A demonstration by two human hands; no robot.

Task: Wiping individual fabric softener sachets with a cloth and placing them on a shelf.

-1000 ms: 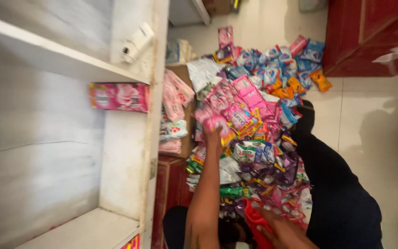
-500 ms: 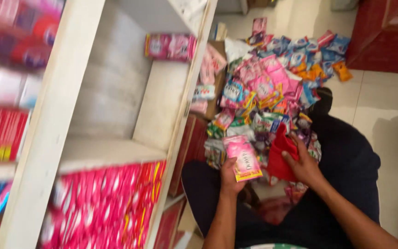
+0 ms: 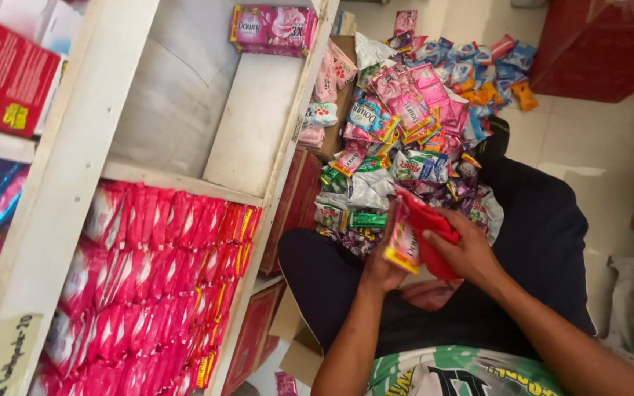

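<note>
Left hand (image 3: pixel 380 270) is closed from below on a pink sachet (image 3: pixel 403 242), fingers wrapped under its lower edge. Right hand (image 3: pixel 466 251) is closed over a bunch of red sachets (image 3: pixel 425 221), thumb on top; the bunch touches the pink sachet on its right side. Both hands sit above the lap of the seated person, whose dark trousers (image 3: pixel 544 242) fill the space beneath.

Just beyond the hands, a heap of mixed sachets (image 3: pixel 405 125) in pink, blue, green and orange covers the floor (image 3: pixel 596 147) and spreads towards a red cabinet (image 3: pixel 596 44) at the far right.

To the left stands a white wooden shelf unit (image 3: pixel 75 169). Its lower compartment is packed with upright rows of red and pink sachets (image 3: pixel 163 279). The compartment above holds one pink packet (image 3: pixel 271 29) at the back. A red box (image 3: pixel 5 77) sits in the upper left compartment.
</note>
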